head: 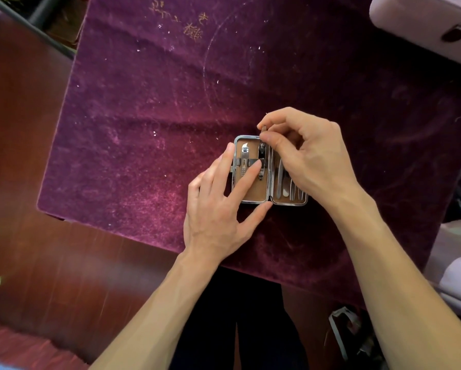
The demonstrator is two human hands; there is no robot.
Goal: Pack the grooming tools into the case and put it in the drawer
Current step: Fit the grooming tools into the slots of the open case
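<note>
- The case (253, 194) lies open flat on the purple velvet cloth (149, 108), toward its near right part, both halves side by side with the hinge running near to far between them.
- It is small and rectangular with rounded corners, a silvery metal rim and a tan lining.
- In the left half a silver nail clipper (244, 161) sits under a dark strap, lying near to far; just right of it is a dark clipper (261, 162), under the same strap.
- In the right half several slim silver tools (285, 182) stand in a row, their near ends tucked into the pocket edge; I cannot tell each kind apart.
- My left hand (216, 206) rests on the left half: fingers spread apart, index fingertip pressing the dark clipper at the strap, another finger along the case's left rim, thumb touching the near edge by the hinge.
- My right hand (304, 153) hovers over the far end of the right half, thumb and index finger pinched together on a small thin tool (264, 128) whose tip pokes out just past the case's far rim; the other fingers curl loosely over the row of tools.
- The cloth has gold embroidered characters (189, 22) at its far side and white specks scattered over it.
- A pale pink box (424, 20) sits at the far right corner.
</note>
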